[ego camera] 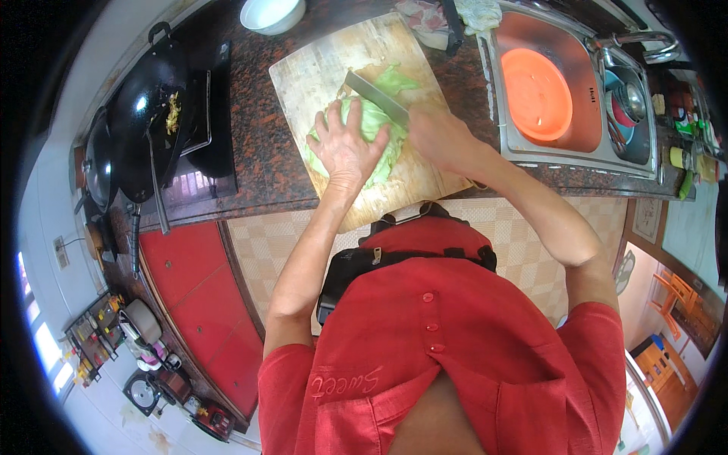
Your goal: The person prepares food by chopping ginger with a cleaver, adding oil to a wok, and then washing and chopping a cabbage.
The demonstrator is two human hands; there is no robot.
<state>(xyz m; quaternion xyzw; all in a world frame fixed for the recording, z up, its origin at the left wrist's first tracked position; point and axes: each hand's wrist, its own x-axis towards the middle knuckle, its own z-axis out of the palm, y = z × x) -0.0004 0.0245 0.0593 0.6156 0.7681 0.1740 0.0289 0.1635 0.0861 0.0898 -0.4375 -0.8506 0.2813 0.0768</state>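
A head of green lettuce (373,120) sits on a worn wooden cutting board (324,65). My left hand (348,142) presses down on it from above, fingers spread over its leaves. In my right hand (437,135) is a kitchen knife with a broad blade (376,98), its handle hidden by my fist. The blade lies along the far right side of the head; whether its edge is in the leaves I cannot tell. Just beyond the blade, a loose lettuce leaf (395,81) rests on the board.
The board's near corner juts past the granite counter (264,136) edge. To the left, a wok (145,108) with food scraps and a metal spatula (156,182) stands over the cooktop. A white bowl (273,16) is at the back. Right, an orange basin (537,94) sits in the sink.
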